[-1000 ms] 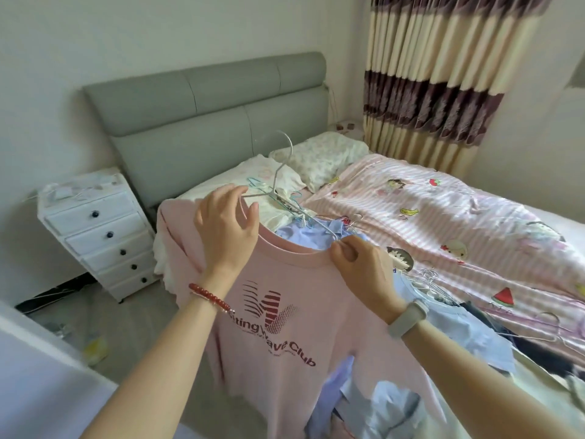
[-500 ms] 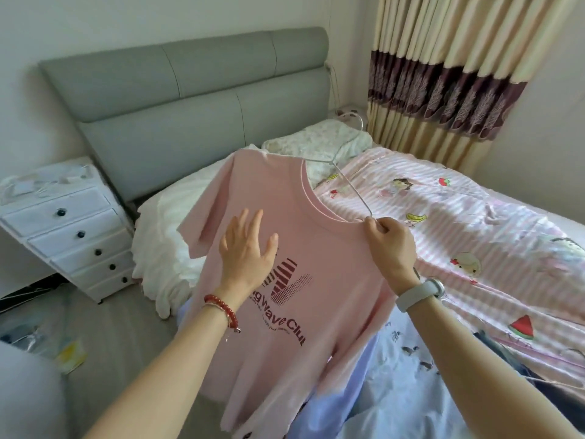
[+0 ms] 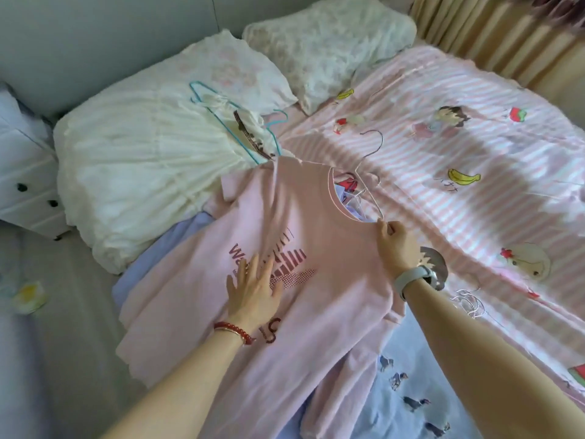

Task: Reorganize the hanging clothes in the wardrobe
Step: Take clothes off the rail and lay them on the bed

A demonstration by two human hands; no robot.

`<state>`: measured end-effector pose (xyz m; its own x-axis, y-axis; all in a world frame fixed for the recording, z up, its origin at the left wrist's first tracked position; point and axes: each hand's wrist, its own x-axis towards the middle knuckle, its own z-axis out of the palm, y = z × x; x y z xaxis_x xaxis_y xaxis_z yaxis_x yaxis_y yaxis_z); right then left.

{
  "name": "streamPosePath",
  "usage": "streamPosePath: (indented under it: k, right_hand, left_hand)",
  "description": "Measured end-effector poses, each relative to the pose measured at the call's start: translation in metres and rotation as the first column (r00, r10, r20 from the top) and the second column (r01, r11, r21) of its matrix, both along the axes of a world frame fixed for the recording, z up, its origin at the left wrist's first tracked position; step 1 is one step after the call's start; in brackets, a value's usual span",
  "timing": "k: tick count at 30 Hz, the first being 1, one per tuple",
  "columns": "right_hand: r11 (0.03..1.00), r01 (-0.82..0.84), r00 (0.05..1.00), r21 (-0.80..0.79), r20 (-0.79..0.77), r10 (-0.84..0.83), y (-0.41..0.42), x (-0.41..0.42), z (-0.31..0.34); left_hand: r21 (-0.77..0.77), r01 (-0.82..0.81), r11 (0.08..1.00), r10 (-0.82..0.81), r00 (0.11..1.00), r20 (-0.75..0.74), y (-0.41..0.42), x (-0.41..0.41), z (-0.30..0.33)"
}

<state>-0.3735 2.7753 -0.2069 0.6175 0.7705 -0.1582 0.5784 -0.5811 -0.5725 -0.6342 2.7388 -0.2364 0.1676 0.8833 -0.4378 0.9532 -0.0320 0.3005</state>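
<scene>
Clothes come first: the pink T-shirt point(image 3: 316, 296), held up in the air half a second ago, now lies spread flat on the bed point(image 3: 474, 153), over a pale blue garment point(image 3: 411, 391). Its dark red print faces up and a wire hanger point(image 3: 367, 172) sticks out of the neck. The left hand point(image 3: 254, 289) presses flat on the print with straight fingers; the right hand point(image 3: 397, 245) pinches the collar by the hanger.

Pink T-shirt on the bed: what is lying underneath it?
Under the pink T-shirt a pale blue garment shows at its left edge, and a blue printed one at lower right. How many more lie beneath is hidden.
</scene>
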Motion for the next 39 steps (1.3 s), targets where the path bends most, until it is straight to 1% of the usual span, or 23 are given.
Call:
streamPosePath:
  k: [2,5,7,10,13,15,18,21,23,28,30,33,36,39]
  right_hand:
    - [0.997,-0.038,0.999,-0.068,0.017,0.039,0.008,0.009,-0.029]
    - [0.951,-0.194,0.978,-0.242,0.029,0.206,0.013,0.016,-0.061]
    - [0.931,-0.243,0.964,-0.272,0.038,0.262,0.009,0.012,-0.071]
    - [0.922,-0.285,0.937,-0.262,0.128,0.326,0.002,-0.005,-0.069]
    - [0.905,-0.353,0.908,-0.239,0.147,0.393,-0.002,-0.029,-0.053]
    - [0.89,-0.414,0.884,-0.191,0.148,0.443,-0.008,-0.052,-0.038]
    - [0.847,-0.516,0.829,-0.129,0.171,0.532,-0.024,-0.093,-0.009]
    - [0.786,-0.614,0.777,-0.07,0.121,0.617,-0.054,-0.14,0.024]
    - [0.734,-0.678,0.725,-0.041,0.126,0.677,-0.082,-0.171,0.042]
    - [0.564,-0.825,0.557,-0.023,0.133,0.82,-0.172,-0.245,0.076]
    - [0.475,-0.88,0.471,-0.002,0.126,0.873,-0.213,-0.273,0.085]
    - [0.275,-0.961,0.275,0.02,0.132,0.952,-0.278,-0.317,0.097]
    - [0.044,-0.999,0.048,0.029,0.159,0.986,-0.34,-0.367,0.108]
    - [-0.174,-0.984,-0.163,0.04,0.193,0.968,-0.395,-0.421,0.12]
  left_hand:
    - [-0.03,0.01,0.999,-0.011,0.999,-0.035,-0.002,-0.002,-0.029]
    - [-0.07,0.021,0.997,-0.027,0.997,-0.075,-0.005,-0.006,-0.056]
    - [-0.07,0.028,0.997,-0.034,0.996,-0.083,-0.005,-0.009,-0.062]
    - [-0.045,0.064,0.997,-0.067,0.995,-0.075,-0.002,-0.014,-0.054]
    - [0.0,0.064,0.998,-0.064,0.993,-0.095,0.0,-0.025,-0.031]
    - [0.059,0.028,0.998,-0.022,0.994,-0.106,-0.001,-0.036,-0.009]
    - [0.206,-0.047,0.977,0.064,0.995,-0.076,-0.017,-0.057,0.028]
    - [0.303,-0.095,0.948,0.112,0.993,-0.038,-0.055,-0.084,0.063]
    - [0.33,-0.138,0.934,0.158,0.987,-0.033,-0.092,-0.104,0.08]
    - [0.375,-0.28,0.884,0.305,0.952,-0.008,-0.206,-0.152,0.114]
    - [0.418,-0.327,0.848,0.359,0.933,0.001,-0.256,-0.174,0.123]
    - [0.48,-0.414,0.773,0.476,0.88,-0.006,-0.34,-0.209,0.135]
    - [0.51,-0.527,0.68,0.624,0.781,-0.024,-0.428,-0.25,0.146]
    - [0.562,-0.586,0.583,0.733,0.678,-0.053,-0.513,-0.291,0.162]
